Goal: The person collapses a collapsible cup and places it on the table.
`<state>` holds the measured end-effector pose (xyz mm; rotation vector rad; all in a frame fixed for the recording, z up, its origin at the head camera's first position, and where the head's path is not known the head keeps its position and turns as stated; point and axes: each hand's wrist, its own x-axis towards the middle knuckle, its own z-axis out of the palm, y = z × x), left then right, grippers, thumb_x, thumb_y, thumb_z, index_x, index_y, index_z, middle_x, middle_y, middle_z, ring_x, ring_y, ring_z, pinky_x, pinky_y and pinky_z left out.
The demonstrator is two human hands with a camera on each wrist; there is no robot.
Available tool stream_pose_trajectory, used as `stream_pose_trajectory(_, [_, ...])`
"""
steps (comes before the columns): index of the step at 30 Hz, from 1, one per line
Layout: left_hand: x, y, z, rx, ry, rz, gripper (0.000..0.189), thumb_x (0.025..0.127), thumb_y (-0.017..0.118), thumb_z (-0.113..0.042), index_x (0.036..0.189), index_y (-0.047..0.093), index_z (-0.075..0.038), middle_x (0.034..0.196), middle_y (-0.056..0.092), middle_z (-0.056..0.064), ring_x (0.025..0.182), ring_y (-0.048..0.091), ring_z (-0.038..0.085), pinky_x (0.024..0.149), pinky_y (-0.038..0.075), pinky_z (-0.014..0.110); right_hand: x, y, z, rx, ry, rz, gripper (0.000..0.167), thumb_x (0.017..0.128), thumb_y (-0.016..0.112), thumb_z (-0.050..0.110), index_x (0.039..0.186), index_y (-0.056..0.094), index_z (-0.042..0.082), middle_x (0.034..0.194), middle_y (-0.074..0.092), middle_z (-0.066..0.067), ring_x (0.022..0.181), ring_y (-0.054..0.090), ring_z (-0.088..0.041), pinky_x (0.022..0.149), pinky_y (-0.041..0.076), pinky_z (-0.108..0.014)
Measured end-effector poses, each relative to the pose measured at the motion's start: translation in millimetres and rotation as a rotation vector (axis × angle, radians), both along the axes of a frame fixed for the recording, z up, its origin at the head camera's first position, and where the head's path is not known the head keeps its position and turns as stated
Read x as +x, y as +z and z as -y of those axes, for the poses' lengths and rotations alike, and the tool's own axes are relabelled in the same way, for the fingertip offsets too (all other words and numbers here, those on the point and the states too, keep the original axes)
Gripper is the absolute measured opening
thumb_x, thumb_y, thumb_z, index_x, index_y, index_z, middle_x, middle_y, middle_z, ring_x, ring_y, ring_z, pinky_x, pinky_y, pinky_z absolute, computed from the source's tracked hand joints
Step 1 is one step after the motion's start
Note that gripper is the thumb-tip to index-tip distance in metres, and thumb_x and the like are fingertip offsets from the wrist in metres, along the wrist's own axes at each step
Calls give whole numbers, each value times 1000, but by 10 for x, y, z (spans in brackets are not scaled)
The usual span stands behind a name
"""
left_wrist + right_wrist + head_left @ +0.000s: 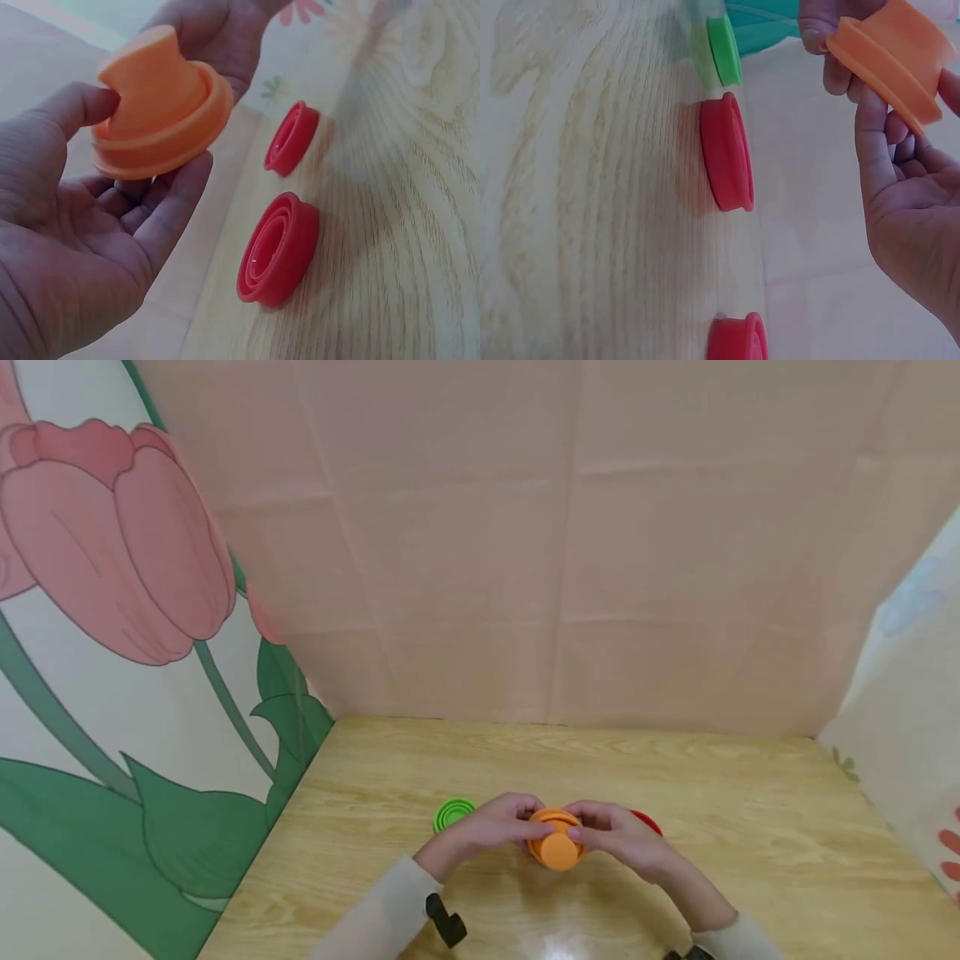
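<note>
Both hands hold an orange collapsible silicone cup (559, 850) above the wooden table. It is partly folded: a rounded section stands out from a wide ringed rim, with one side pushed in under the left thumb in the left wrist view. My left hand (495, 823) pinches the cup with its thumb on the body and fingers beneath the rim. On the other side my right hand (624, 837) grips it the same way, thumb on the body, fingertips under the rim (877, 75).
Two flattened red ringed cups (279, 247) lie on the table (375, 877) beyond the hands; one red edge (647, 821) shows behind the right hand. A flattened green cup (453, 814) lies by the left hand. A pink-beige sheet (480, 568) hangs behind the table.
</note>
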<state>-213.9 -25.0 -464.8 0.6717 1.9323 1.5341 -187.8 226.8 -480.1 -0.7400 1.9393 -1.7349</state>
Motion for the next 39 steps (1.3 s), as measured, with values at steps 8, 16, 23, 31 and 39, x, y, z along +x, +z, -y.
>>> stream_pose_trajectory(8, [5, -33, -76, -48, 104, -171, 10, 97, 68, -14, 100, 69, -5, 89, 66, -4, 77, 59, 7, 73, 57, 35, 41, 0, 64, 86, -139, -205, 31, 105, 57, 14, 128, 60, -6, 118, 67, -19, 96, 66, -10, 76, 61, -29])
stream_pose_trajectory(16, [16, -113, -84, 62, 189, -164, 22, 103, 60, -22, 117, 68, -7, 101, 69, 1, 85, 64, 8, 76, 59, 30, 33, -76, 157, 132, -389, -632, 20, 98, 62, -2, 117, 70, 0, 97, 72, -9, 84, 64, -2, 61, 61, -27])
stream_pose_trajectory(23, [2, -145, -59, 150, 146, -112, 32, 98, 63, -9, 129, 61, -1, 110, 66, 3, 94, 62, 10, 87, 59, 36, 35, -111, 189, 108, -490, -573, 24, 99, 60, -2, 122, 66, -6, 101, 73, -19, 73, 65, -2, 54, 59, -29])
stream_pose_trajectory(31, [-13, -131, -94, 122, 311, -225, 31, 95, 64, -8, 125, 64, -3, 107, 66, 2, 93, 60, 10, 78, 54, 22, 24, -86, 217, -47, -447, -9, 51, 106, 55, 27, 144, 48, -6, 121, 67, -13, 96, 69, -16, 82, 62, -41])
stream_pose_trajectory(39, [-1, -112, -81, 244, 317, -46, 38, 100, 61, -10, 136, 57, 1, 121, 67, 12, 98, 66, 15, 84, 60, 34, 4, -80, 175, -296, -265, 140, 45, 108, 49, 13, 147, 38, -6, 129, 63, 1, 112, 65, -15, 95, 57, -37])
